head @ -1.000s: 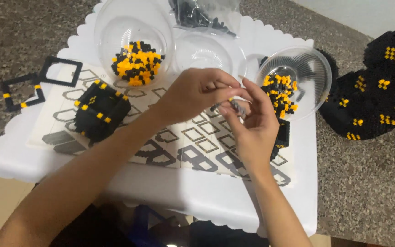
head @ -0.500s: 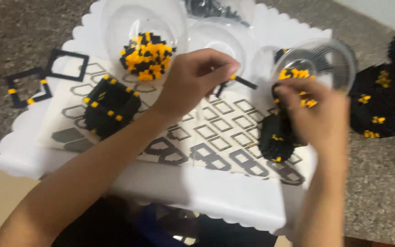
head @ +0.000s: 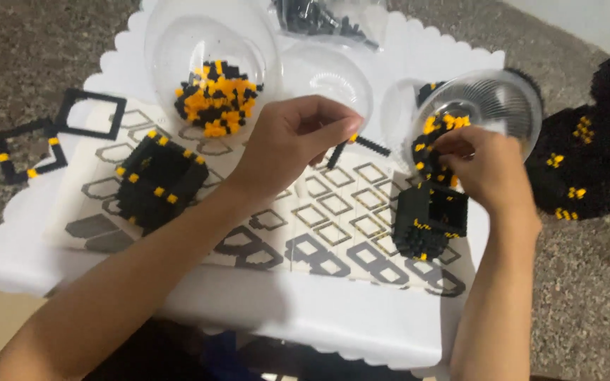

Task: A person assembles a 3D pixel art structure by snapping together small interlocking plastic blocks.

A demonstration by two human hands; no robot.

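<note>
Soft even light, slight motion blur

Under my left grip (head: 294, 144) I see a white printed sheet (head: 319, 212) of grey and black hexagon outlines, lying flat. Beyond it, a clear plastic bag (head: 319, 17) of black pieces. No screens.

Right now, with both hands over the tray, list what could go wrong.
1. The right hand digs in the tilted clear bowl of yellow and black pieces; a nudge could tip it and spill them onto the tray.
2. The left hand pinches a thin black strip loosely at one end; it may slip or snap.
3. The right wrist passes close over the small black block and could knock it.
</note>
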